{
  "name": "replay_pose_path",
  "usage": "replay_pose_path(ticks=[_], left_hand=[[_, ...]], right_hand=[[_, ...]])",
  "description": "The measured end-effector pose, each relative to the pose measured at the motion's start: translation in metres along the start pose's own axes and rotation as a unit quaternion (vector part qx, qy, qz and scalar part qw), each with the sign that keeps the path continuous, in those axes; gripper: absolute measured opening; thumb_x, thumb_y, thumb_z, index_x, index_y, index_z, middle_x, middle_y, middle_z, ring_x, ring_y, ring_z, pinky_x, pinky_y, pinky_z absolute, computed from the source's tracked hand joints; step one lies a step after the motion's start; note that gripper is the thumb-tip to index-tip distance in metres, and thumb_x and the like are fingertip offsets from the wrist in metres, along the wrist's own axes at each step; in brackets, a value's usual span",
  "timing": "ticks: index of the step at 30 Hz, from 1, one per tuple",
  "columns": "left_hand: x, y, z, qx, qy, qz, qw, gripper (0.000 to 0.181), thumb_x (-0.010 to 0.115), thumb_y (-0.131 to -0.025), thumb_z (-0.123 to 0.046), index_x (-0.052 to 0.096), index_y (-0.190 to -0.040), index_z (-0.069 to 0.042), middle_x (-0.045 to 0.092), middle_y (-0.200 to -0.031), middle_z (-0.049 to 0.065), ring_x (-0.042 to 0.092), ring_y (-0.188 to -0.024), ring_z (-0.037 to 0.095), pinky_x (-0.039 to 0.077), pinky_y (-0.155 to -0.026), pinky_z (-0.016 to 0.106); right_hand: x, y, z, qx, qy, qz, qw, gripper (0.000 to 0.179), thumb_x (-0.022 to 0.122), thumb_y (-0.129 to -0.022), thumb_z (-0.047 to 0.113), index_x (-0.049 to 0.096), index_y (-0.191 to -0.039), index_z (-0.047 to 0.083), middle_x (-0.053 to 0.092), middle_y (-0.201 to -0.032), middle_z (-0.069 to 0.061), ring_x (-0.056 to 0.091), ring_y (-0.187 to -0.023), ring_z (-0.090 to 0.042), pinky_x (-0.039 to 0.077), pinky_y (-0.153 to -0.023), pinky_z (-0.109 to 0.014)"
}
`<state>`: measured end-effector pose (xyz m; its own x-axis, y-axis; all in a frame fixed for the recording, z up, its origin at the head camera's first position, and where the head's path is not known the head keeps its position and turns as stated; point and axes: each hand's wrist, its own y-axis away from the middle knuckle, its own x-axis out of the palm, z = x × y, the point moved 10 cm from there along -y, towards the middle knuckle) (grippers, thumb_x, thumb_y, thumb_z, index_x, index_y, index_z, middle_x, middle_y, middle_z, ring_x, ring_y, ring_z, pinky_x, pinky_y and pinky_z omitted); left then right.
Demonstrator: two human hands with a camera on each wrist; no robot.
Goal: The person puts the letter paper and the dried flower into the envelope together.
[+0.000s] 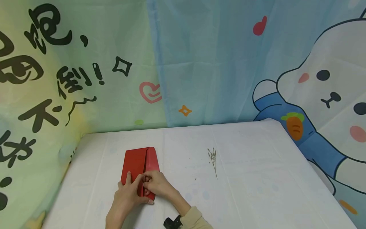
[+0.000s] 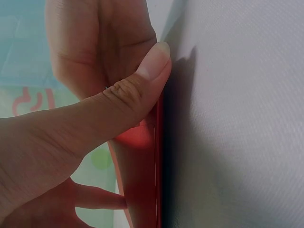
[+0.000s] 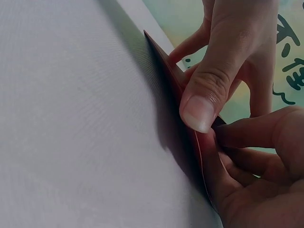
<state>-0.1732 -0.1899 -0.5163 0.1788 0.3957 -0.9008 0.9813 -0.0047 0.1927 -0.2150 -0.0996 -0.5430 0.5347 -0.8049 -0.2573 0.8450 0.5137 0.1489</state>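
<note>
Work on the envelope's (image 1: 134, 163) flap (image 1: 152, 157) seemed underway: left hand (image 1: 128, 193) pressing, fingers spread; right hand (image 1: 158, 184) pinching. Next probably called for steady bracing while lifting.

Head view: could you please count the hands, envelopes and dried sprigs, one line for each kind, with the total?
Hands: 2 (left hand, right hand)
Red envelope: 1
Dried sprig: 1
Total: 4

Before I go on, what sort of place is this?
Perhaps a small craft or filming corner: a white-covered table, a cartoon-printed cloth hanging behind it, and a red envelope.
</note>
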Motion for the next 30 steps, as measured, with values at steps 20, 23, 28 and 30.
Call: replay_pose_path(ticks=[20,23,28,30], left_hand=[[0.001,0.000,0.003,-0.002,-0.002,-0.002,1.0000,0.081,0.096,-0.059,-0.054,0.057,-0.122,-0.021,0.040,-0.148,0.043,0.049,-0.107,0.061,0.056,-0.070,0.059],[0.000,0.000,0.003,0.002,0.004,-0.007,1.0000,0.077,0.097,-0.059,-0.053,0.057,-0.118,-0.023,0.040,-0.148,0.042,0.049,-0.106,0.060,0.055,-0.069,0.057],[-0.002,0.000,0.001,0.009,0.010,-0.010,0.9999,0.076,0.097,-0.059,-0.053,0.056,-0.116,-0.024,0.041,-0.147,0.041,0.048,-0.106,0.059,0.055,-0.069,0.056],[-0.002,0.000,0.000,0.011,0.010,-0.009,0.9998,0.076,0.097,-0.059,-0.053,0.056,-0.116,-0.024,0.041,-0.147,0.041,0.048,-0.106,0.059,0.055,-0.069,0.057]], right_hand=[[-0.034,0.022,0.015,-0.005,0.049,-0.037,0.9981,0.021,0.066,-0.096,0.006,0.071,-0.115,-0.002,0.074,-0.084,-0.010,0.062,-0.059,-0.008,0.050,-0.056,-0.019],[-0.045,0.027,0.020,-0.027,0.092,-0.050,0.9941,0.022,0.065,-0.095,0.008,0.072,-0.115,0.001,0.075,-0.088,-0.007,0.060,-0.065,-0.004,0.048,-0.062,-0.020],[-0.065,0.039,0.028,-0.053,0.121,-0.078,0.9881,0.021,0.068,-0.094,0.008,0.072,-0.113,-0.001,0.076,-0.095,-0.009,0.067,-0.074,-0.008,0.052,-0.068,-0.022],[-0.073,0.043,0.030,-0.054,0.130,-0.089,0.9862,0.020,0.069,-0.095,0.009,0.072,-0.113,-0.001,0.075,-0.095,-0.009,0.068,-0.075,-0.011,0.051,-0.068,-0.022]])
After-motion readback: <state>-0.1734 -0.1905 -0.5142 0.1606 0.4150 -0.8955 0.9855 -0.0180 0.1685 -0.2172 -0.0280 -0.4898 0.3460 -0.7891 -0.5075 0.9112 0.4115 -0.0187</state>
